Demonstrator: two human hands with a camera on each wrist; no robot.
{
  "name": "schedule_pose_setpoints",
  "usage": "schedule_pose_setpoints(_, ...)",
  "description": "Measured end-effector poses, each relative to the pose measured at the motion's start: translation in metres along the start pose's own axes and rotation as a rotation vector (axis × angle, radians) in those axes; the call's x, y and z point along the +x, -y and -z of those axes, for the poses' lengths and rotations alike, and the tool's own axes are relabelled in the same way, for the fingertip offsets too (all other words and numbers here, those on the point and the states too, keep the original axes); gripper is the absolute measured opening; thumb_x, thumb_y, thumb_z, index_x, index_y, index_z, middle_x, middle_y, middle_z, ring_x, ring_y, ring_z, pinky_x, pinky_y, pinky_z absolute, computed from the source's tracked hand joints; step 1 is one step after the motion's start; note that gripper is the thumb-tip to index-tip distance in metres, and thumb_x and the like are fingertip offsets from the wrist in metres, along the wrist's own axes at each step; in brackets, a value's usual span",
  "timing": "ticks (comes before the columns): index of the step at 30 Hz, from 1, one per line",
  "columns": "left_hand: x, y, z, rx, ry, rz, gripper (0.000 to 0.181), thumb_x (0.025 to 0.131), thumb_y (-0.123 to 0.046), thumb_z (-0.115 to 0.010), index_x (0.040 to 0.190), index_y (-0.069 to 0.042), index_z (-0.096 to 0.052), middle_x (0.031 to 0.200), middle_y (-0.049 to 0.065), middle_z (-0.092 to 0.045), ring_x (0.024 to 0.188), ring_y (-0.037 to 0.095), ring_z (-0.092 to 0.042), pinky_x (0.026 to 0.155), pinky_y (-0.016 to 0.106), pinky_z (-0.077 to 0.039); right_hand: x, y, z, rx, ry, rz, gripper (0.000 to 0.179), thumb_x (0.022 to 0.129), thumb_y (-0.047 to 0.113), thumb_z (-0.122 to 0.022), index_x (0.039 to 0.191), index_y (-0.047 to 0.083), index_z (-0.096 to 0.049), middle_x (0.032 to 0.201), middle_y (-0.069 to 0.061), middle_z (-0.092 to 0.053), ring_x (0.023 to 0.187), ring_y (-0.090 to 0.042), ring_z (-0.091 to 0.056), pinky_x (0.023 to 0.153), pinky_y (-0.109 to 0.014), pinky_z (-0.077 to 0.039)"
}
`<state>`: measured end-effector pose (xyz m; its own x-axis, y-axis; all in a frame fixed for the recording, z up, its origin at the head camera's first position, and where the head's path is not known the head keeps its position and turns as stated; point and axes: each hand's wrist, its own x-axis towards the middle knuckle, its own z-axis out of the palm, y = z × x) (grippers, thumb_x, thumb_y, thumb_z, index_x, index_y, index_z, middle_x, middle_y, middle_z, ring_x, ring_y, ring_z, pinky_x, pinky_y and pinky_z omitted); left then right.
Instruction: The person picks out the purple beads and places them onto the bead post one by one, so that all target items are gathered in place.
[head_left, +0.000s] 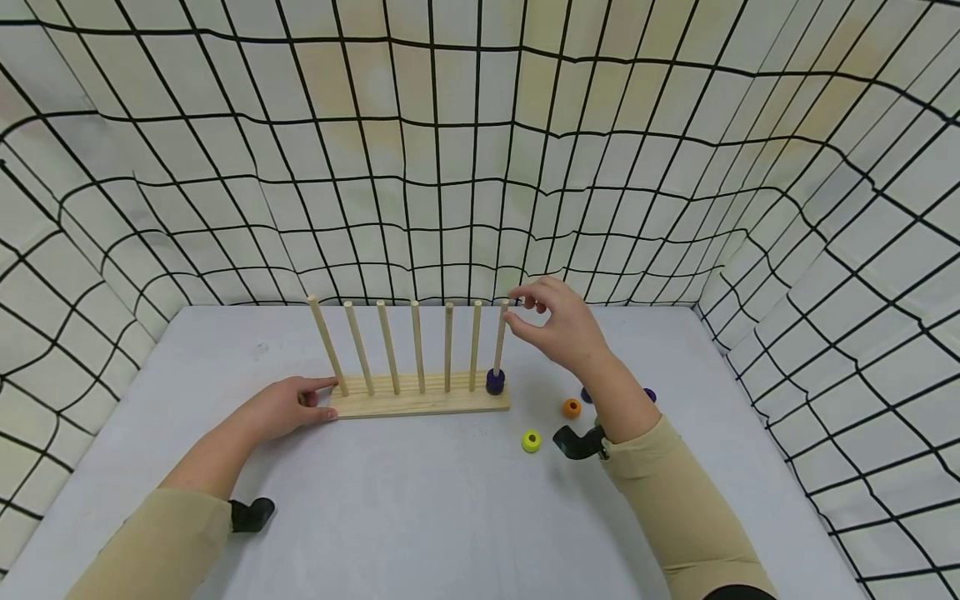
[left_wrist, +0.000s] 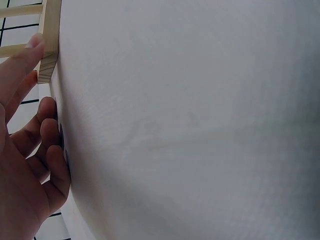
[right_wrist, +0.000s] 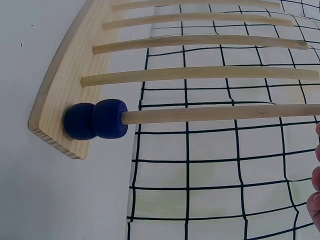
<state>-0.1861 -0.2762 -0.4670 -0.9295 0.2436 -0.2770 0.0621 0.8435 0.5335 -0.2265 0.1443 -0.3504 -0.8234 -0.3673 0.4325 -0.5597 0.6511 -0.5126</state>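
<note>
A pale wooden peg board (head_left: 420,405) with several upright pegs lies on the white table. My left hand (head_left: 281,407) grips its left end between thumb and forefinger; in the left wrist view the other fingers (left_wrist: 50,131) are bent and off the wood. At the top of the rightmost peg (right_wrist: 220,114) is my right hand (head_left: 558,323), thumb and fingers apart and curved around the tip, with no bead between them. Two dark blue beads (right_wrist: 110,119) are stacked at the foot of that peg, against the board. The remaining pegs carry no beads.
Right of the board lie a yellow-green bead (head_left: 531,441) and an orange bead (head_left: 572,408). Blue beads (head_left: 650,394) show on both sides of the right forearm, which partly hides them. A black-corded net (head_left: 450,183) over pale walls encloses the table's back and sides.
</note>
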Motion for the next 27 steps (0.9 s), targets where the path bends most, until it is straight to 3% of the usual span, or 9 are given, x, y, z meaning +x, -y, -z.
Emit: schedule_pose_setpoints(27, -0.0011, -0.0015, 0.0021, -0.002, 0.003, 0.007, 0.075, 0.086, -0.044, -0.075, 0.145, -0.005, -0.050, 0.090, 0.006, -0.050, 0.078, 0.020, -0.045, 0.064, 0.035, -0.036, -0.0035, -0.0039, 0.0081, -0.018, -0.009, -0.038, 0.030, 0.092, 0.030, -0.072, 0.117, 0.012, -0.071, 0.094, 0.000, -0.056, 0.090, -0.024, -0.052, 0.073, -0.035, -0.042)
